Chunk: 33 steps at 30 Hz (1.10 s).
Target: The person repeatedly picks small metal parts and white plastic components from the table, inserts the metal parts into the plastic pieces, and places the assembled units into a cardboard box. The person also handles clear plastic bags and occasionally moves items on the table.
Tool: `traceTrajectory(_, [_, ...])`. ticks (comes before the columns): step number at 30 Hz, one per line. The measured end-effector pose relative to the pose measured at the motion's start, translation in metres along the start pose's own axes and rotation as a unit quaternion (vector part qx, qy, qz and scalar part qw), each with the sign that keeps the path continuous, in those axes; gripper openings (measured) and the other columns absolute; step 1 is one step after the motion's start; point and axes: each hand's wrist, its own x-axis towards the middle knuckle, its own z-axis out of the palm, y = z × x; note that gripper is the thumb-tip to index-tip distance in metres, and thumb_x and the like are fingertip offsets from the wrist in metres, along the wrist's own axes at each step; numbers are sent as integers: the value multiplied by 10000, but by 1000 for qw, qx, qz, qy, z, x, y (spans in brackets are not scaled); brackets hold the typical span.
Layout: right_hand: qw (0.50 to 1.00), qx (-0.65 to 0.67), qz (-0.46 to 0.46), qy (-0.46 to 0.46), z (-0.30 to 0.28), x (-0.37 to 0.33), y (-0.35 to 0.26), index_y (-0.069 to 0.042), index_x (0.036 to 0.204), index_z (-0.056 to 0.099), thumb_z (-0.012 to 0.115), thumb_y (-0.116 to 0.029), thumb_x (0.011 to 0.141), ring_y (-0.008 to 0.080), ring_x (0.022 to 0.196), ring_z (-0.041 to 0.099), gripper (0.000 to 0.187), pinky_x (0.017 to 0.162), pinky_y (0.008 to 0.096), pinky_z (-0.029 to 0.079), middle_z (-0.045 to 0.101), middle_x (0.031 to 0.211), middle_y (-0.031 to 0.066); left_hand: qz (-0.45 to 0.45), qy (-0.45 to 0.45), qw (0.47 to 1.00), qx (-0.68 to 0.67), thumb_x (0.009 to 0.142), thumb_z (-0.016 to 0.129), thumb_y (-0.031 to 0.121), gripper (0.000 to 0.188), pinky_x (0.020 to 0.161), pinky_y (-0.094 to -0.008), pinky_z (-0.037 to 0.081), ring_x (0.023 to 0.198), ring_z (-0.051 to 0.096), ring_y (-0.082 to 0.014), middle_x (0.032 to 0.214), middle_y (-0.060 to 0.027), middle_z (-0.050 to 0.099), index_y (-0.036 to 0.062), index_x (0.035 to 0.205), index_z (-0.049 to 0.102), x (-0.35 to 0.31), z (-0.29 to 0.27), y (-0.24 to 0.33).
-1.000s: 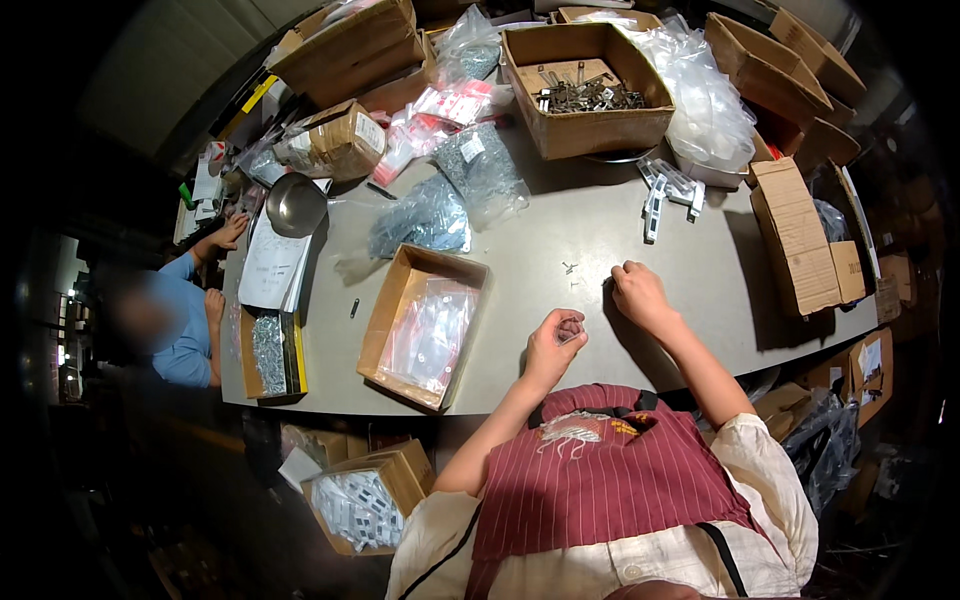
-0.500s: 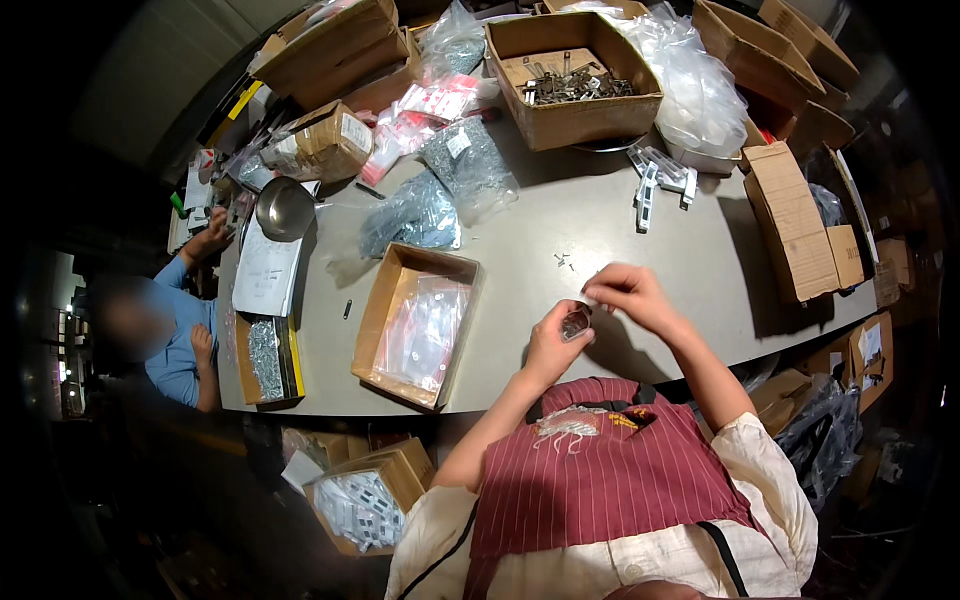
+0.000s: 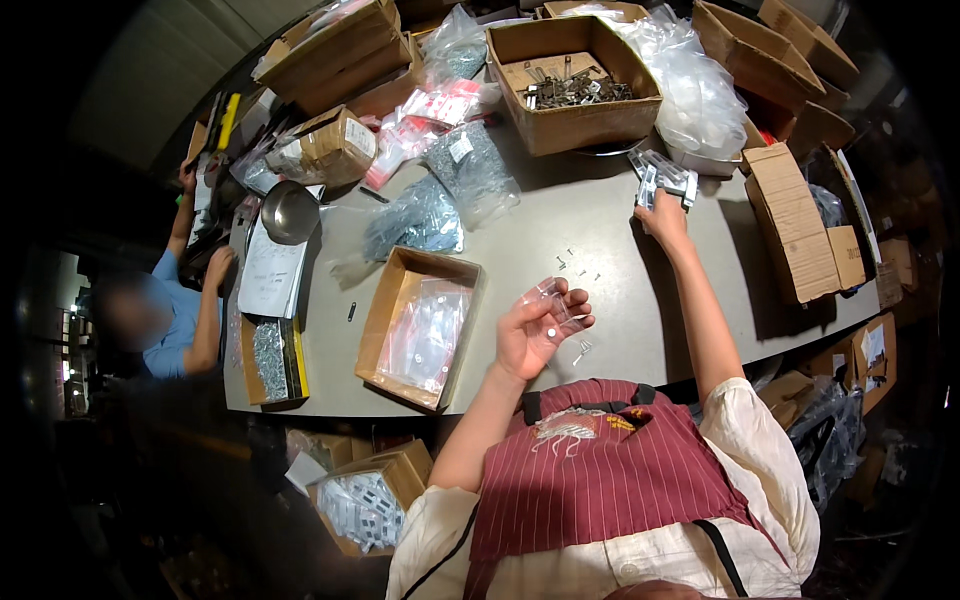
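Observation:
My left hand [image 3: 530,335] is turned palm up near the table's front edge, its fingers curled round a small clear plastic bag [image 3: 546,304] with a white dot on it. Small screws [image 3: 583,350] lie just beside this hand, and several more screws [image 3: 563,264] are scattered farther back. My right hand [image 3: 660,216] is stretched out to the far right, its fingers closed on one of the white-and-grey slotted metal pieces [image 3: 672,178] in a small pile. The fingertips are partly hidden by the piece.
An open carton of metal parts [image 3: 590,125] stands at the back. Left of my left hand sits a shallow cardboard box [image 3: 372,362] of clear bags. Bags of small metal pieces [image 3: 415,218] lie behind it. A metal bowl [image 3: 290,212] rests on papers near a co-worker in blue [image 3: 180,310].
My right hand has left my left hand and reached away to the metal pieces. My left hand has turned palm up with the bag. Screws now lie beside it.

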Motion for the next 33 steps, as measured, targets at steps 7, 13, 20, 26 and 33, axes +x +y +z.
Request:
traceTrajectory(7, [986, 96, -17, -138, -27, -50, 3, 26, 935, 720, 831, -349, 704, 360, 807, 725, 454, 771, 436, 565, 732, 871, 229, -17, -22, 998, -54, 931, 625, 196, 387, 972, -475, 524, 1040, 635, -330, 1101, -182, 649, -17, 1250, 570, -4, -4, 2])
traceTrajectory(13, [892, 397, 63, -207, -37, -104, 45, 12, 977, 741, 811, -170, 810, 120, 694, 647, 256, 603, 281, 505, 713, 818, 46, -36, -3, 999, 0, 928, 622, 163, 335, 951, -453, 536, 1008, 648, -307, 1058, -166, 659, -13, 1211, 586, 7, 7, -7])
traceTrajectory(20, [822, 509, 125, -224, -66, -173, 35, 6, 982, 698, 776, -209, 874, 94, 554, 570, 253, 476, 256, 423, 645, 741, 19, -66, 153, 958, 233, 919, 692, 89, 212, 778, -344, 588, 860, 690, -196, 958, -105, 692, 16, 1097, 601, 30, 0, -40])
traceTrajectory(26, [784, 575, 113, -205, -49, -224, 16, -2, 1029, 684, 755, -209, 939, 72, 562, 580, 237, 465, 228, 440, 660, 788, 22, -162, 113, 917, 346, 929, 773, 195, 360, 668, -267, 535, 801, 660, -113, 965, -62, 719, -15, 1183, 627, 49, -12, -85])
traceTrajectory(33, [756, 611, 115, -205, -26, -234, 21, -36, 954, 699, 693, -288, 1007, 47, 595, 569, 258, 498, 227, 432, 652, 769, -8, -110, 105, 892, 425, 876, 832, 182, 401, 600, -255, 512, 702, 643, -92, 890, -68, 732, -49, 1134, 629, 46, -41, -110])
